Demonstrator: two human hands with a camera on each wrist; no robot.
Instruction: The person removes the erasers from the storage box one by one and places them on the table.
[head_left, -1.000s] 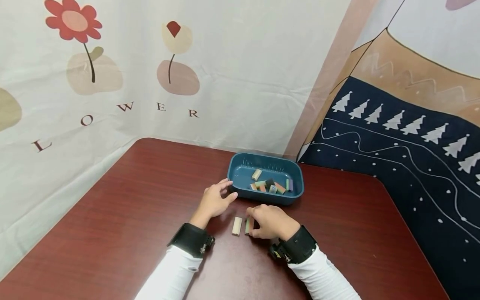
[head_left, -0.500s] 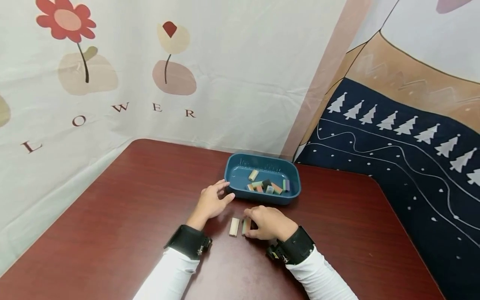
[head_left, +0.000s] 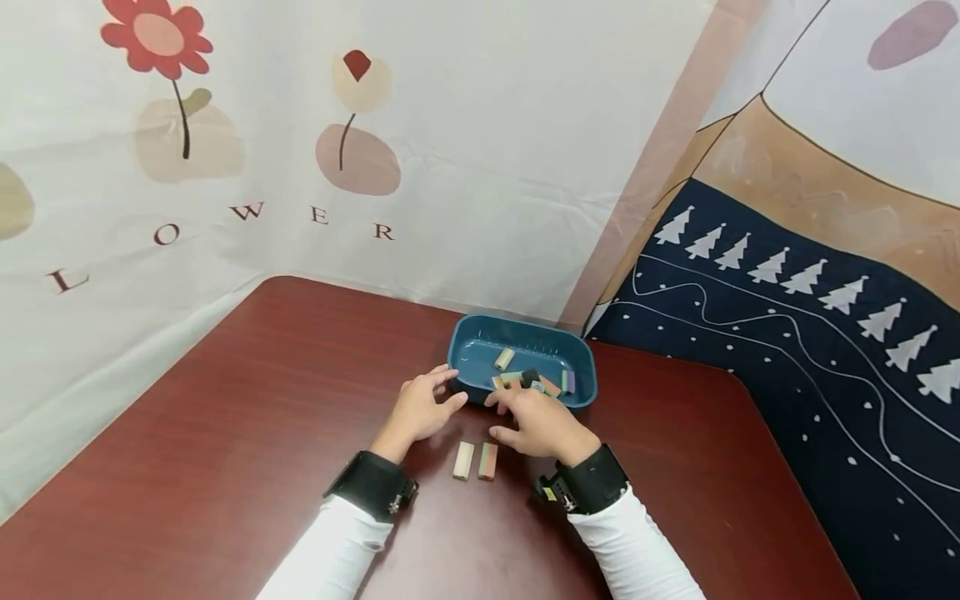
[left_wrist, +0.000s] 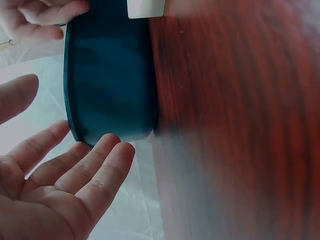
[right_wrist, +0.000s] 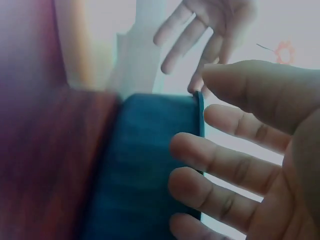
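A blue plastic basket (head_left: 465, 385) stands near the table's back edge with several small coloured blocks in it, among them a cream block (head_left: 505, 359) and a purple-and-green block (head_left: 568, 382). My left hand (head_left: 420, 407) is at the basket's left front corner, its fingers extended and touching the rim. My right hand (head_left: 542, 421) hovers at the basket's front side, fingers spread and holding nothing, partly covering the blocks inside. On the table in front of the basket, a cream block (head_left: 463, 461) and an orange-and-green block (head_left: 487, 462) lie side by side, slightly apart.
The dark red wooden table (head_left: 300, 375) extends to both sides of the basket. A white curtain (head_left: 480, 167) with flower prints hangs behind it. A navy cloth (head_left: 750, 317) with white trees hangs at the right.
My right hand has let go of the orange-and-green block and moved forward to the basket. The block stays beside the cream one. My left hand remains at the basket's corner.
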